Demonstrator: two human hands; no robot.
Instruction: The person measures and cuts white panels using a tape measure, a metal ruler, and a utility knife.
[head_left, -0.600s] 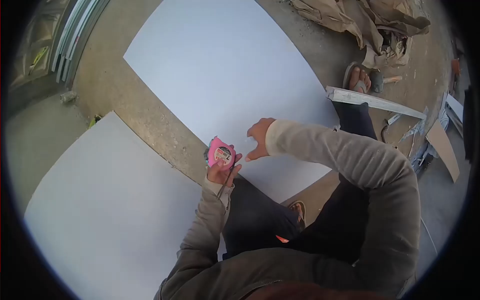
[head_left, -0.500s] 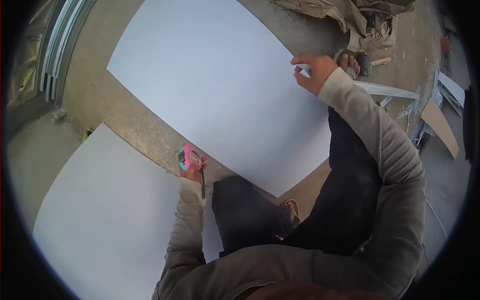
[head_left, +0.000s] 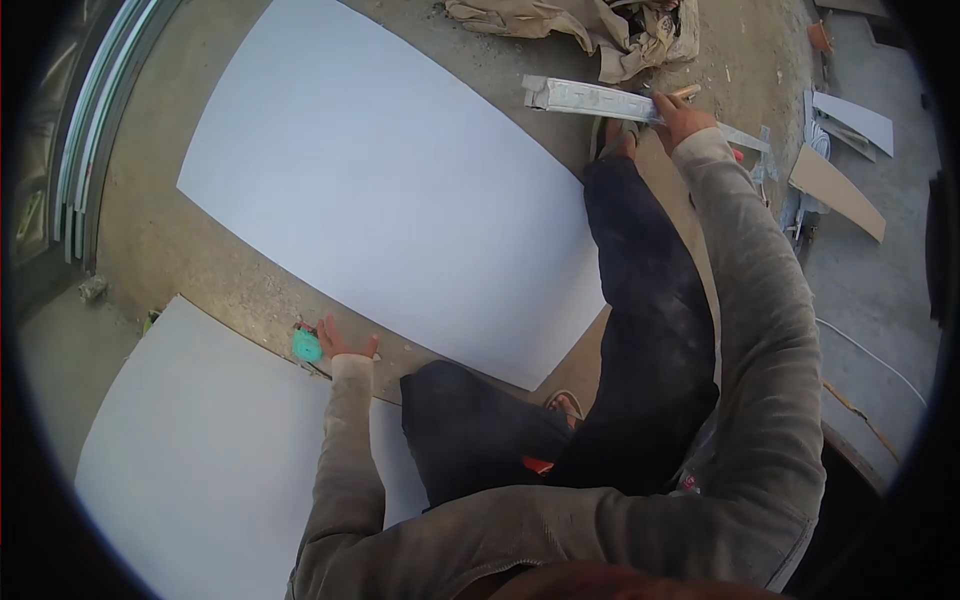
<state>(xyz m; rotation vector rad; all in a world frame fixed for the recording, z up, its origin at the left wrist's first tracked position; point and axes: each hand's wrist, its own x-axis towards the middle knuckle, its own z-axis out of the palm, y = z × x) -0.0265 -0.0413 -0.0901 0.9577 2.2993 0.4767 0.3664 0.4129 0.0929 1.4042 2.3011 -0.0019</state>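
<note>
Stretched further out now than half a second back: right hand (head_left: 683,115) gone past the far edge of the big white flat board (head_left: 400,190) and landed on the long grey metal channel strip (head_left: 600,100) lying on the concrete floor (head_left: 250,285). Fingers draped over the top of the strip near its middle, loosely curled and touching it; cannot tell whether clamped round it or just resting. Just beyond the fingertips, a heap of crumpled brown paper sacking (head_left: 570,25); just below the knuckles, a sandalled foot at the end of the dark trouser leg (head_left: 640,290).

Dropped lower too: left hand (head_left: 342,343), down on the strip of bare concrete between the two boards. Fingers spread apart, palm down, nothing gripped. Small tape measure (head_left: 306,347), showing its teal side now rather than the pink face seen earlier, lying on the floor right against the outer fingers, touching or nearly so. Under the wrist and sleeve, the second white flat board (head_left: 200,450), its edge just behind the heel of the hand.

Off beyond the right forearm: flat scraps of brown and white offcut board (head_left: 840,150) on the floor, well apart from either hand.
</note>
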